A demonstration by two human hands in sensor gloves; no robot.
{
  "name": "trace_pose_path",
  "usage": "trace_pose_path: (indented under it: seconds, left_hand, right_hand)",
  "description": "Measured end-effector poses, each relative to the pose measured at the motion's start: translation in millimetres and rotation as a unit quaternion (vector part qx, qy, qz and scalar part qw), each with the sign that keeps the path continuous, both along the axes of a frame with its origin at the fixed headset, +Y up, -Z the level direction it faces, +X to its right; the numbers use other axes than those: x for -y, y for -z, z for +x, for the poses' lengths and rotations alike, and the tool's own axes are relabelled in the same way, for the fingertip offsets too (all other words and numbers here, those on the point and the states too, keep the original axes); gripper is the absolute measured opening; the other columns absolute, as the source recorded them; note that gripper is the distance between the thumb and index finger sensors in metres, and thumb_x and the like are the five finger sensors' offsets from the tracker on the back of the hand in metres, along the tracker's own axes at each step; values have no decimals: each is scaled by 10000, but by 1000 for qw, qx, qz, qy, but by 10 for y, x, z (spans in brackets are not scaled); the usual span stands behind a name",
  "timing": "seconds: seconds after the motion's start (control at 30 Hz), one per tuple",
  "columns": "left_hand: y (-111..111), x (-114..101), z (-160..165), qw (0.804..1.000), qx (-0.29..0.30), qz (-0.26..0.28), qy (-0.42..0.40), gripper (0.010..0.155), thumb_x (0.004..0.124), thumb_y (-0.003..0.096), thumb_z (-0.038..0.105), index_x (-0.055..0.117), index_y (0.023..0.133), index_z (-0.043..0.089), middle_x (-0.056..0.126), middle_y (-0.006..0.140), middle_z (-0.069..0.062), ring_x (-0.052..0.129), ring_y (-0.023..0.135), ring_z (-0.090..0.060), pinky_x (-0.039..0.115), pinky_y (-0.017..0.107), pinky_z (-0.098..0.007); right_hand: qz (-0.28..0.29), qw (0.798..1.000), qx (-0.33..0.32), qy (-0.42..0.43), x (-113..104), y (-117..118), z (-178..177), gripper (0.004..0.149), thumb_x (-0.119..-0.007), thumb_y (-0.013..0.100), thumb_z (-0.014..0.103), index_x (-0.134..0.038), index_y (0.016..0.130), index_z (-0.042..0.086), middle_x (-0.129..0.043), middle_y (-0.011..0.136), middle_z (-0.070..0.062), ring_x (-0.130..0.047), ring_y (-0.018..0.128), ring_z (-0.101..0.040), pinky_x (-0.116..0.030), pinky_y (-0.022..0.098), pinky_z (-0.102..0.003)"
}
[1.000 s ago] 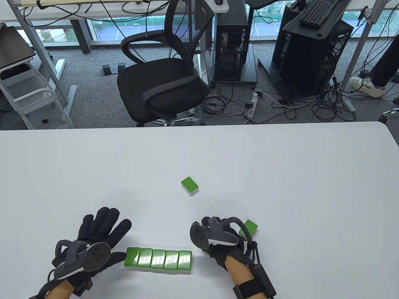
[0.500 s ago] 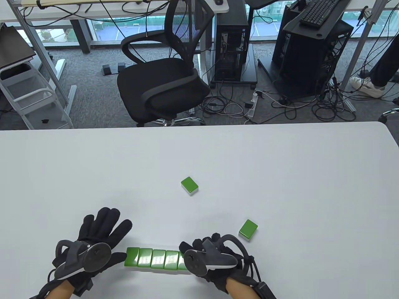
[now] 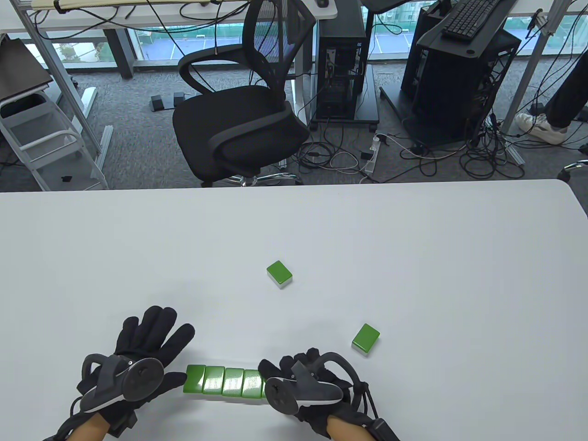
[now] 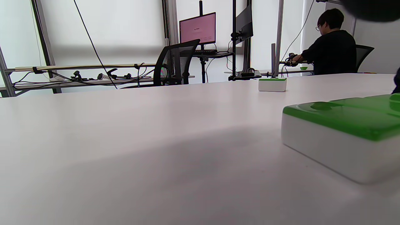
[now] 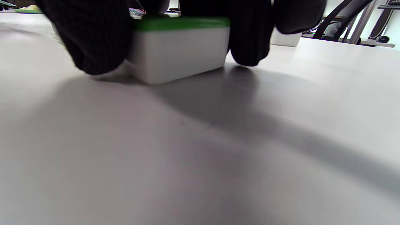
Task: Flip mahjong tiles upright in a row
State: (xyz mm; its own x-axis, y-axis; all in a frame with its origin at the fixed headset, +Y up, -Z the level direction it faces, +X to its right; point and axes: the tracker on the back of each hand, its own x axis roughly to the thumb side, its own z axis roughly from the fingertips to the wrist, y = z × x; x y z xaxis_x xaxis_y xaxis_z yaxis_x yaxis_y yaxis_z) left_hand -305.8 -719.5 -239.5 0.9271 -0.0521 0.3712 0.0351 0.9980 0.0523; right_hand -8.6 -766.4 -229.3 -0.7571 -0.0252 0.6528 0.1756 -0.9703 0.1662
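Observation:
A row of several green-backed mahjong tiles [image 3: 223, 380] lies flat near the table's front edge. My left hand [image 3: 154, 337] rests flat on the table with fingers spread, its thumb at the row's left end. My right hand [image 3: 287, 370] covers the row's right end. In the right wrist view its fingers [image 5: 90, 40] flank the end tile [image 5: 179, 47], green on top and white below, gripping its sides. The row's left end tile [image 4: 337, 134] shows in the left wrist view. Two loose tiles lie flat: one mid-table [image 3: 279, 274], one at the right [image 3: 366, 339].
The white table [image 3: 413, 257] stretches wide behind the tiles. A black office chair [image 3: 239, 124] stands beyond its far edge. The mid-table loose tile also shows in the left wrist view [image 4: 272, 84].
My right hand moved from beside the right loose tile down and left to the row's right end, and now covers the end tile. The left hand and loose tiles stayed put.

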Motion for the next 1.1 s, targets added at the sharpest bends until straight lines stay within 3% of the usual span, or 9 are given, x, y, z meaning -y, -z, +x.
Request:
trace_pose_path:
  seconds: [0.13,0.27,0.4,0.53,0.83,1.0,1.1]
  left_hand:
    - [4,9,-1,1000,-1,-5,1,872,672,302,720,179,1003,558,31,1165,159,127,1188,-213,253,856,-605]
    - [10,16,-4,1000,-3,-10,1,872,671,302,720,178,1003,558,30,1165,158,125,1188,-213,251,857,-605]
    - [15,18,-7,1000,-3,-13,1,872,672,303,719,179,1003,557,30,1165,159,124,1188,-214,250,857,-605]
    - [22,20,-12,1000,-6,-18,2,872,672,303,719,178,1004,558,27,1164,159,122,1188,-216,249,856,-606]
    - [45,9,-46,1000,-13,-26,-4,872,674,305,717,178,1004,557,26,1163,158,119,1188,-216,246,856,-607]
    - [58,11,-58,999,-18,-32,-5,872,675,305,715,179,1004,557,25,1162,158,118,1187,-216,245,856,-607]
    - [65,10,-62,999,-20,-35,-6,870,676,306,714,181,1004,558,24,1162,158,119,1188,-216,244,857,-607]
  right_hand:
    - [-15,1000,2,-2,-2,13,9,826,-788,412,432,-293,1057,281,-583,1074,-157,-631,888,-493,-538,691,-648]
    - [-78,997,-1,-3,-43,82,0,859,-795,406,453,-260,1058,291,-455,1132,-137,-508,961,-496,-491,709,-666]
    - [-99,995,-5,23,-181,251,-33,849,-802,392,481,-305,1060,318,-372,1159,-128,-439,992,-494,-464,719,-676]
    - [-107,993,33,37,-310,565,-70,832,-802,399,472,-322,1062,320,-341,1165,-129,-437,993,-498,-459,723,-675]
    - [-46,986,161,9,-302,1394,-129,758,-764,450,389,-299,1047,350,-232,1163,-100,-428,993,-479,-494,732,-628]
    - [-19,983,184,-15,-179,1604,-188,778,-754,459,379,-218,1023,414,-83,1152,-48,-335,1025,-449,-452,763,-605]
    - [-26,981,194,-21,-75,1682,-210,761,-732,471,376,-213,1028,380,-65,1146,-15,-299,1044,-408,-427,773,-597]
